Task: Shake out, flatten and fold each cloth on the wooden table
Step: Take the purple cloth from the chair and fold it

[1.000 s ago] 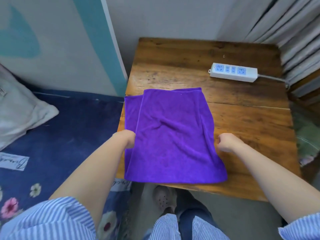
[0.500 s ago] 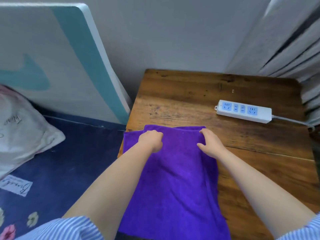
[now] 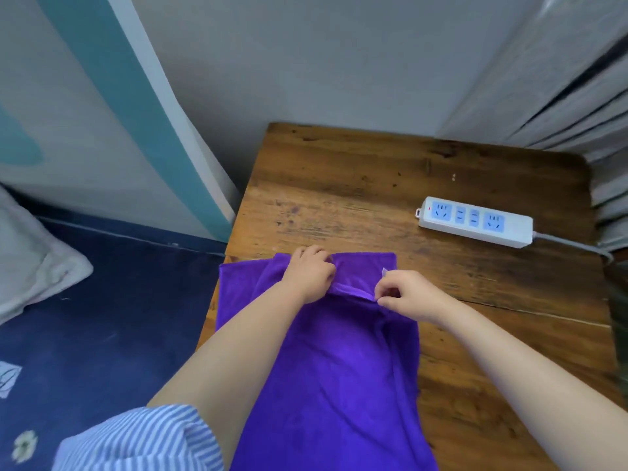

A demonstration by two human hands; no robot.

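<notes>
Under both hands, the wooden table carries the purple cloth, its far edge pinched by the left hand and right hand, fingers curled. Uneven pulling could skew the fold. Half a second ago, both hands lay farther along that edge.

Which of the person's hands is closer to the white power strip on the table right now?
The right hand. It pinches the purple cloth at its far right corner, with bare wood between it and the power strip. The left hand grips the cloth further left, farther from the strip.
</notes>
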